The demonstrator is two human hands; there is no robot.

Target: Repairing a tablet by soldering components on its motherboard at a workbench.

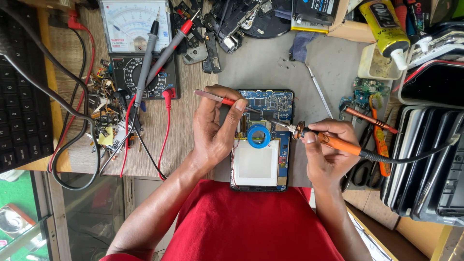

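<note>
An opened tablet (261,166) lies on the grey mat with its blue circuit board (270,102) and white battery exposed. A blue ring-shaped tape roll (259,136) rests on it. My left hand (215,128) pinches red-handled tweezers (212,96), their tip over the board. My right hand (326,150) grips an orange-handled soldering iron (333,142), its metal tip pointing left onto the board beside the tape roll. The iron's black cord runs off to the right.
An analog multimeter (137,43) with red and black probes sits at the back left, next to a black keyboard (19,96) and loose small components. A glue bottle (386,29), scissors (360,171), a small green board and stacked tablets (425,159) crowd the right.
</note>
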